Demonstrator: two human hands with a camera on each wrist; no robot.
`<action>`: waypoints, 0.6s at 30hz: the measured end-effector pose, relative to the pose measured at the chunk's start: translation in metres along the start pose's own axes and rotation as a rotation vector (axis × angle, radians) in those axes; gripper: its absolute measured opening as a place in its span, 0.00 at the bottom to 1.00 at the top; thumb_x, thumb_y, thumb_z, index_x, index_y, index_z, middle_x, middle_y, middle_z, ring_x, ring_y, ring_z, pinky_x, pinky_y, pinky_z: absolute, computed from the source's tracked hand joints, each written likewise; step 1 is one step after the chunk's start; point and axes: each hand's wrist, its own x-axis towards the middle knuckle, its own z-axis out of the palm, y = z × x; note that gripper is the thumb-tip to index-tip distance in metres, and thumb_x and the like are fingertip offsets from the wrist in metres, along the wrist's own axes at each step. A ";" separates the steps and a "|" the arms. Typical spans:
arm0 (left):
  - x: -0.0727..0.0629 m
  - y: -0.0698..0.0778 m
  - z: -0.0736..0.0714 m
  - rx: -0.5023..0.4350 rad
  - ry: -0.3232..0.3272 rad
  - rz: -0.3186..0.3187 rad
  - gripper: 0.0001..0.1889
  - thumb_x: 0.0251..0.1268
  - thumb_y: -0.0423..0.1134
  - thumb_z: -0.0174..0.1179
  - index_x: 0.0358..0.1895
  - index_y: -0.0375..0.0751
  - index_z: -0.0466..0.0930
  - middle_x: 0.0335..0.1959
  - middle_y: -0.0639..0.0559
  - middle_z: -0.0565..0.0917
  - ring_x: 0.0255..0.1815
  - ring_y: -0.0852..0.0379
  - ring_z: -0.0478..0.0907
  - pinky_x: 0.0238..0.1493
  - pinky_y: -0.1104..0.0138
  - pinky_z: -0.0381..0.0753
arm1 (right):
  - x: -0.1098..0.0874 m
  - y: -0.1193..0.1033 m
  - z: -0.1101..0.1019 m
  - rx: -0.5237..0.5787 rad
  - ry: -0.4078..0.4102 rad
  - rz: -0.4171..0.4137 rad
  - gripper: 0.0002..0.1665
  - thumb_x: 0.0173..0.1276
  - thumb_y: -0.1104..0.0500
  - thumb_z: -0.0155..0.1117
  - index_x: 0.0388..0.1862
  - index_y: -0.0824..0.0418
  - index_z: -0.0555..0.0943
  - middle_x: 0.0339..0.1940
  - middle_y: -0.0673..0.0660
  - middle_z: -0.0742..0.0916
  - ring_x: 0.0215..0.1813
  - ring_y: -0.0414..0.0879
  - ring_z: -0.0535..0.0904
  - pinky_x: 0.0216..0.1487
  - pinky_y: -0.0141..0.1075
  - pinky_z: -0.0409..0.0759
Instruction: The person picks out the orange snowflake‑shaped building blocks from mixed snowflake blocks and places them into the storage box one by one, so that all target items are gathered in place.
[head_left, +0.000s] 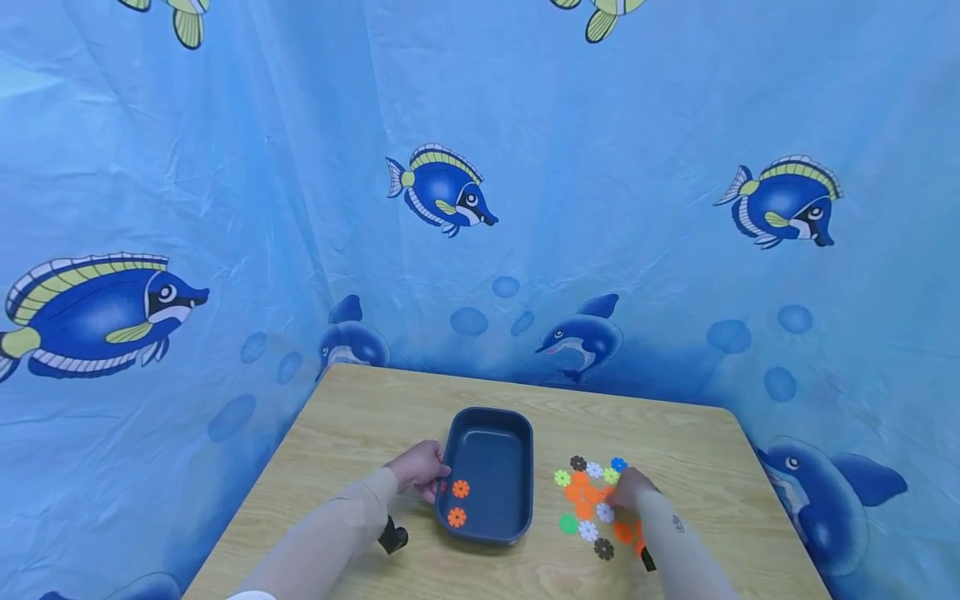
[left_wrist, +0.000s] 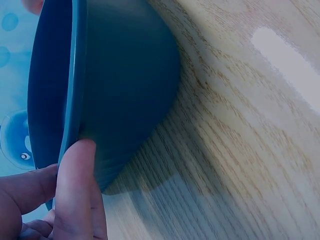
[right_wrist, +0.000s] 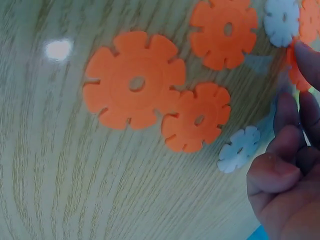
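My left hand [head_left: 422,468] grips the left rim of a dark blue rectangular tub [head_left: 491,475]. In the left wrist view its thumb [left_wrist: 76,180] lies on the outer wall. Orange notched plastic discs [head_left: 457,517] lie inside the tub, near its left side. To the right, my right hand [head_left: 632,490] reaches into a spread of similar interlocking discs. The right wrist view has its fingertips right at an orange disc [right_wrist: 295,72], with the lower fingers curled; I cannot tell whether they pinch it. A white disc [right_wrist: 239,149] lies just beside these fingers.
Around the orange discs on the wooden table [head_left: 390,400] lie a green disc [head_left: 568,523], brown discs [head_left: 603,548], a blue disc [head_left: 618,464] and several white and yellow-green ones. A blue sea-animal curtain [head_left: 525,208] hangs behind the table and at its sides.
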 end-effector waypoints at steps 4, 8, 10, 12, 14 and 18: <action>0.001 0.003 -0.001 -0.009 0.001 0.004 0.12 0.73 0.28 0.57 0.32 0.42 0.65 0.30 0.34 0.84 0.13 0.59 0.73 0.16 0.68 0.86 | 0.007 0.006 -0.011 0.083 -0.024 -0.032 0.15 0.66 0.59 0.64 0.39 0.73 0.80 0.26 0.54 0.76 0.29 0.45 0.70 0.29 0.30 0.69; 0.001 0.005 -0.003 -0.011 0.001 0.011 0.12 0.73 0.28 0.57 0.32 0.42 0.65 0.29 0.36 0.84 0.14 0.59 0.73 0.17 0.67 0.86 | 0.002 -0.005 -0.033 0.154 -0.046 -0.083 0.24 0.70 0.58 0.60 0.52 0.79 0.77 0.39 0.64 0.83 0.40 0.53 0.80 0.38 0.38 0.81; 0.000 0.006 -0.004 -0.009 0.002 0.012 0.12 0.73 0.28 0.57 0.32 0.42 0.65 0.30 0.35 0.84 0.13 0.59 0.73 0.16 0.68 0.86 | -0.001 -0.017 -0.044 0.194 -0.049 -0.118 0.19 0.72 0.58 0.60 0.42 0.77 0.79 0.35 0.64 0.82 0.39 0.54 0.78 0.43 0.42 0.81; 0.000 0.006 -0.004 -0.008 0.006 0.012 0.12 0.73 0.28 0.57 0.32 0.42 0.65 0.31 0.33 0.84 0.13 0.59 0.73 0.16 0.68 0.85 | -0.002 -0.034 -0.054 0.221 -0.054 -0.163 0.18 0.74 0.58 0.59 0.27 0.69 0.76 0.26 0.59 0.77 0.32 0.51 0.74 0.43 0.43 0.80; 0.000 0.005 -0.004 -0.005 0.010 0.014 0.13 0.73 0.28 0.57 0.32 0.42 0.64 0.32 0.31 0.85 0.13 0.59 0.73 0.15 0.68 0.85 | -0.004 -0.056 -0.062 0.237 -0.052 -0.205 0.20 0.76 0.58 0.58 0.21 0.60 0.71 0.24 0.51 0.73 0.30 0.46 0.68 0.41 0.41 0.77; 0.001 0.000 -0.002 -0.006 0.014 0.025 0.14 0.72 0.27 0.58 0.30 0.42 0.63 0.30 0.33 0.85 0.12 0.60 0.72 0.15 0.69 0.84 | -0.007 -0.107 -0.067 0.220 -0.055 -0.275 0.22 0.77 0.57 0.58 0.19 0.55 0.69 0.23 0.49 0.70 0.29 0.44 0.64 0.36 0.36 0.71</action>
